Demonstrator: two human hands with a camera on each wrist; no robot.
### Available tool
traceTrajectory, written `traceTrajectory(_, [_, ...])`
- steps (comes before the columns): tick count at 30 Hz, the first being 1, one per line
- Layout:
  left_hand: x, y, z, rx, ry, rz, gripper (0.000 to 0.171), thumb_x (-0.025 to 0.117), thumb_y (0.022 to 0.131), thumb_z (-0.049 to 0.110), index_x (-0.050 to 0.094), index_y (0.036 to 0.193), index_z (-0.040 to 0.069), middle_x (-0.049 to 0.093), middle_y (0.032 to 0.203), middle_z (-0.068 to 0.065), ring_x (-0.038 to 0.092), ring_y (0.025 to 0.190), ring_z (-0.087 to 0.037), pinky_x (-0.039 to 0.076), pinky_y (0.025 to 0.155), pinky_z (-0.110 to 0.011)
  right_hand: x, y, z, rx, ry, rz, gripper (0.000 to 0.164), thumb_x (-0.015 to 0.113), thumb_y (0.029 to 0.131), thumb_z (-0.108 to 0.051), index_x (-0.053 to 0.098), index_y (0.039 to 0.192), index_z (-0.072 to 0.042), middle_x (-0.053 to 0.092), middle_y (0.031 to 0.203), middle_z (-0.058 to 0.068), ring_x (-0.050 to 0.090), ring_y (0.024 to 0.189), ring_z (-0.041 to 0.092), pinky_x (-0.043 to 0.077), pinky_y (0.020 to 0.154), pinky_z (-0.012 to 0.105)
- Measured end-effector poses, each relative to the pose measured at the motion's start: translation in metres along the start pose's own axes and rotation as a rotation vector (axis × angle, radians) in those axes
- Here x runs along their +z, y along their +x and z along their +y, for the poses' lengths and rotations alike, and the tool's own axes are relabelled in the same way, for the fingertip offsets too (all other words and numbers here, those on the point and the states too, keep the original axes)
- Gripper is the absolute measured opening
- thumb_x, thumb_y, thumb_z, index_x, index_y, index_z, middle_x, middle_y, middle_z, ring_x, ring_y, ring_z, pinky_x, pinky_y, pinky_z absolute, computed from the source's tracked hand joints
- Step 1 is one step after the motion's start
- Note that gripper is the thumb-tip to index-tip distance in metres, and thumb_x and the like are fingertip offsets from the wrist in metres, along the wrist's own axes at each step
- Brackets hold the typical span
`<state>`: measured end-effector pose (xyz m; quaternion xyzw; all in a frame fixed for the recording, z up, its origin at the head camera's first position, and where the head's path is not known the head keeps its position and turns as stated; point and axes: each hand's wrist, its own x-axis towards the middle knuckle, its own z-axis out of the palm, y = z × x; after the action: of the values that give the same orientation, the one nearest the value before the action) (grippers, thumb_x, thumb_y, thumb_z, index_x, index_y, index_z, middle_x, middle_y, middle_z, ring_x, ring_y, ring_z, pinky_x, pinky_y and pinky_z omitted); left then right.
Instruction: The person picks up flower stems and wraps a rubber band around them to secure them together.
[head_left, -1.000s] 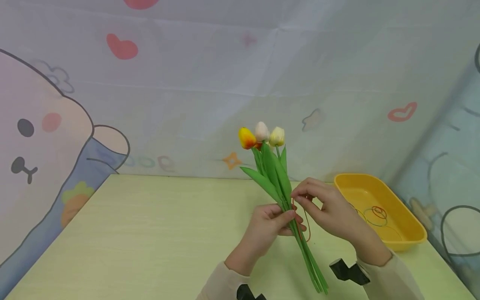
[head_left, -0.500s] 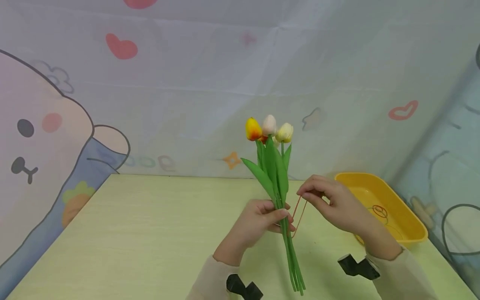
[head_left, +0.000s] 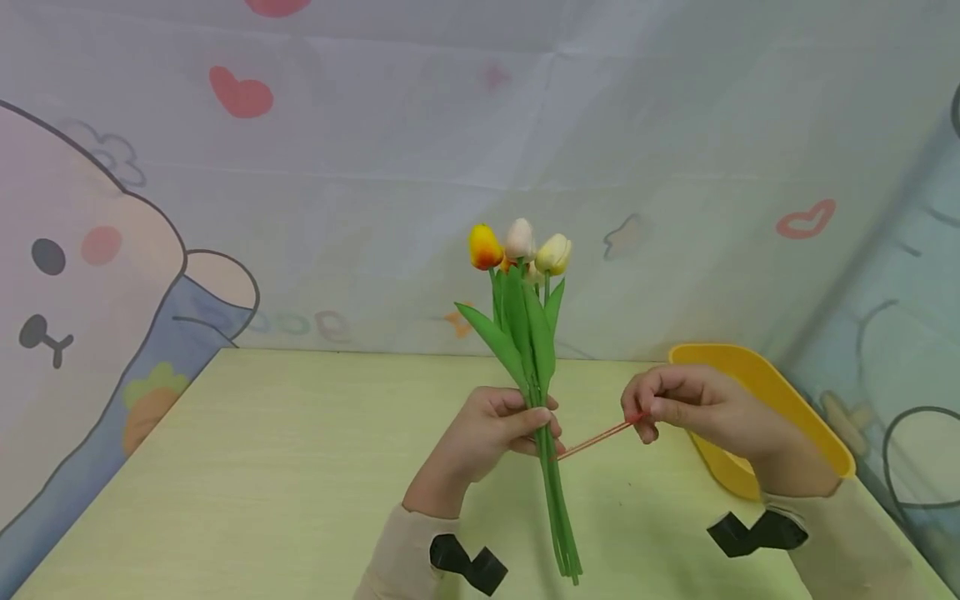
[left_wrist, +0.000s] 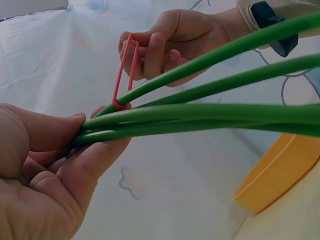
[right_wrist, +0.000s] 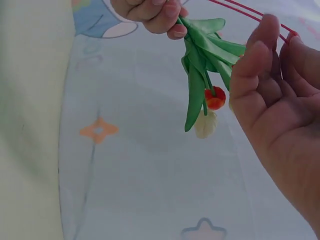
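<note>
My left hand (head_left: 491, 429) grips a bunch of artificial tulips (head_left: 525, 333) by the green stems, holding it nearly upright above the table. Yellow-orange, pale pink and cream blooms top the bunch. To the right, my right hand (head_left: 697, 408) pinches one end of a red rubber band (head_left: 600, 437) between thumb and finger. The band is drawn out taut between that hand and the stems. In the left wrist view, the other end of the rubber band (left_wrist: 120, 102) loops round one green stem (left_wrist: 200, 67) just beside my left fingers.
A yellow plastic basket (head_left: 727, 475) stands at the table's right side, partly behind my right forearm. Behind the pale wooden table (head_left: 300, 467) hangs a printed cloth (head_left: 390, 167) with a cartoon bear. Both wrists carry black devices (head_left: 757, 533).
My right hand has moved right and slightly down, stretching the rubber band from a slack loop to a taut line. The tulips have swung more upright, and my left hand has shifted left.
</note>
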<state>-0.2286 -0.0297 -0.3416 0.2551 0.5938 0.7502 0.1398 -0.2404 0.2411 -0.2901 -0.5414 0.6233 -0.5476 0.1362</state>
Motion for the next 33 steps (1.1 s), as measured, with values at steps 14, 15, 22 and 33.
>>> traceTrajectory(14, [-0.015, -0.005, 0.002, 0.103, -0.227, -0.108, 0.019, 0.053, 0.097, 0.004, 0.055, 0.108, -0.011, 0.068, 0.084, 0.001, 0.071, 0.075, -0.014, 0.060, 0.076, -0.033, -0.001, -0.005, 0.000, -0.088, -0.105, 0.070, 0.021, 0.037, 0.098, 0.014, 0.054, 0.102, 0.004, 0.053, 0.091, 0.010, 0.055, 0.083, 0.018, 0.053, 0.074, 0.027])
traceTrajectory(15, [-0.017, -0.006, 0.002, 0.112, -0.250, -0.113, 0.015, 0.053, 0.097, 0.005, 0.057, 0.107, -0.007, 0.068, 0.084, 0.000, 0.071, 0.075, -0.014, 0.060, 0.075, -0.032, 0.001, -0.006, 0.001, -0.087, -0.154, 0.106, 0.020, 0.039, 0.097, 0.014, 0.055, 0.102, 0.004, 0.055, 0.091, 0.009, 0.055, 0.084, 0.017, 0.053, 0.076, 0.025])
traceTrajectory(22, [-0.018, -0.008, 0.008, 0.100, -0.386, -0.078, 0.012, 0.065, 0.094, 0.018, 0.064, 0.100, 0.007, 0.066, 0.084, 0.000, 0.068, 0.075, -0.013, 0.059, 0.075, -0.027, 0.014, -0.006, 0.020, -0.102, -0.521, 0.284, 0.013, 0.051, 0.094, 0.008, 0.059, 0.097, -0.003, 0.058, 0.088, 0.002, 0.055, 0.080, 0.010, 0.052, 0.069, 0.020])
traceTrajectory(33, [-0.012, -0.007, 0.014, 0.127, -0.511, 0.097, 0.025, 0.042, 0.102, 0.003, 0.066, 0.097, 0.008, 0.065, 0.083, -0.001, 0.069, 0.077, -0.012, 0.058, 0.078, -0.024, 0.066, -0.002, 0.091, -0.005, -0.381, 0.497, 0.018, 0.051, 0.092, 0.014, 0.060, 0.097, 0.000, 0.060, 0.088, 0.005, 0.059, 0.080, 0.009, 0.054, 0.066, 0.020])
